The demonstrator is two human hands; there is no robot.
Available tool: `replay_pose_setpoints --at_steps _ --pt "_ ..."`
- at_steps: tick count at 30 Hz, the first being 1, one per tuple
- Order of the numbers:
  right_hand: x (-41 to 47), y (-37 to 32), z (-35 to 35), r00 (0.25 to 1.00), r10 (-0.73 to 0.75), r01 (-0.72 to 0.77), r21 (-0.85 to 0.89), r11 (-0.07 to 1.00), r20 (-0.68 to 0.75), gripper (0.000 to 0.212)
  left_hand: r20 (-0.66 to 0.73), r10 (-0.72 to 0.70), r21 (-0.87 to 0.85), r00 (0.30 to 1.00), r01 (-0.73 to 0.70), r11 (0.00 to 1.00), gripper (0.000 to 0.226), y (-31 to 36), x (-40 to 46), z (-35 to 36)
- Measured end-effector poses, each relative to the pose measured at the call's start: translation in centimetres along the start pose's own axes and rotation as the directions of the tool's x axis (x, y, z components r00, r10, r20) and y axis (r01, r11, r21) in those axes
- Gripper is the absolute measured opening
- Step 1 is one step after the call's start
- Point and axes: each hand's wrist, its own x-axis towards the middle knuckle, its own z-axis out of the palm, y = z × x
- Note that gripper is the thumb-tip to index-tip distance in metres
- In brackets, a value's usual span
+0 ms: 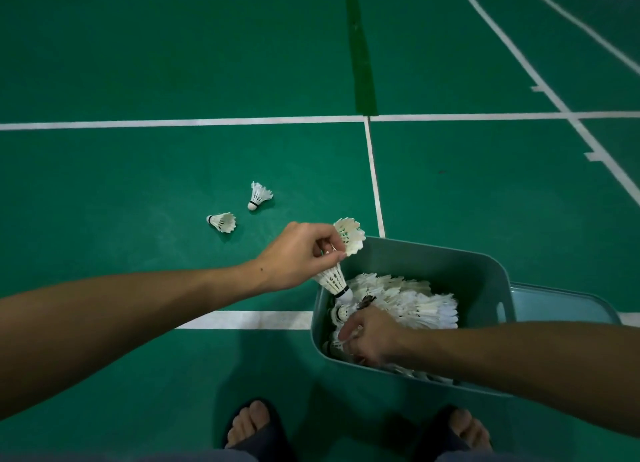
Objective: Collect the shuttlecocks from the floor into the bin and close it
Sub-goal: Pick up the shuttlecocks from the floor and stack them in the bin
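Two hands at the bin, shuttlecocks still on the floor

The left hand pinches two shuttlecocks over the near-left corner of the teal bin, one cork pointing down into it. The right hand reaches inside, fingers curled among the white pile. Two loose shuttlecocks lie on the green floor left of the bin; its lid lies beside it.

On the floor lie 2 shuttlecocks, 1 bin and 1 lid. 1 hand holds 2 shuttlecocks; many more fill the bin.
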Motion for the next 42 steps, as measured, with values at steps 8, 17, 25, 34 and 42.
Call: replay_pose_setpoints --at_steps 8,17,25,34,42 --pt "-3.8 -2.1 -6.8 0.983 -0.179 0.174 -0.129 0.976 -0.030 0.003 0.058 -0.003 -0.005 0.998 0.003 1.000 0.007 0.5 -0.5 -0.3" --pt "-8.9 -5.7 -11.5 0.773 -0.582 0.363 -0.576 0.733 -0.253 0.034 0.184 0.005 -0.127 0.983 0.019 0.992 0.005 3.0 -1.0 0.7" --pt "-8.1 -2.4 -10.9 0.678 -0.719 0.391 -0.753 0.530 -0.154 0.015 0.291 0.013 -0.323 0.957 0.086 0.942 0.012 3.5 -1.2 1.5" --pt "-7.9 0.5 -10.1 0.808 -0.550 0.325 -0.620 0.714 -0.211 0.015 0.200 -0.065 -0.300 0.978 0.125 0.946 0.029 2.4 -0.8 0.0" --pt "-6.4 2.8 -6.8 0.941 -0.294 0.229 -0.326 0.917 -0.167 0.012 0.167 -0.090 -0.170 0.982 0.118 0.978 0.026 1.1 -0.6 0.0"
